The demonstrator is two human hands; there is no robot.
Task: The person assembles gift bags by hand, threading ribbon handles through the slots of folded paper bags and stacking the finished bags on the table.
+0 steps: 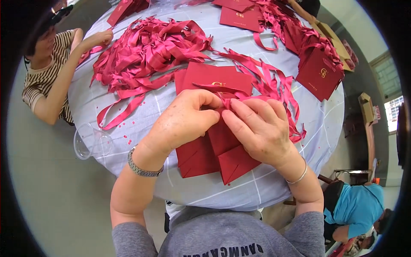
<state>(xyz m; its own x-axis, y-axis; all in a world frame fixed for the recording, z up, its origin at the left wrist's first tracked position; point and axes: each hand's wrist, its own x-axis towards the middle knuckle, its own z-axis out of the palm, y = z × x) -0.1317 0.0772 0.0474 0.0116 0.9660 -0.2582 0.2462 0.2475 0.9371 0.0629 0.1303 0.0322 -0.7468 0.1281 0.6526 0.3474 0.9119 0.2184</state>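
My left hand [174,120] and my right hand [264,128] meet over the near middle of the table. Their fingertips pinch a pinkish-red ribbon [227,102] between them, close to the edge of a dark red paper bag [222,135]. A flat red paper bag [195,159] lies beside and partly under it, and more red bags [233,76] with gold print lie just beyond my fingers. My hands cover the exact spot where the ribbon meets the bag.
A big heap of ribbons [150,55] fills the far left of the round, cloth-covered table [188,190]. Stacked red bags [321,73] stand far right. A clear plastic cup [87,141] is at the left edge. A person in a striped shirt [53,64] handles ribbon there.
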